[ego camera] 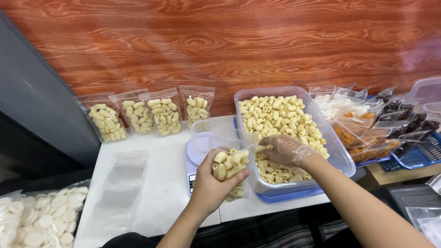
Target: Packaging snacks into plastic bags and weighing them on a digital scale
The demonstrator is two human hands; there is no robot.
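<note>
- Pale macaroni tubes fill a small clear plastic pouch (231,171) gripped in the bare left hand (212,187), just above the white kitchen scale (198,154) at the table's front.
- Right hand (288,150), in a thin transparent glove, pinches a few pasta pieces over the large clear plastic tub of macaroni (285,133).
- Four filled clear pouches (148,115) lean against the reddish wood-grain wall (239,41).
- Empty clear bags (120,183) lie flat on the white table (161,183).

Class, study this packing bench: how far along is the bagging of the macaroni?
Done: four filled pouches stand against the wall. In hand: the left hand holds a part-filled pouch; the gloved right hand reaches into the tub. Left: much macaroni and a stack of empty pouches.
</note>
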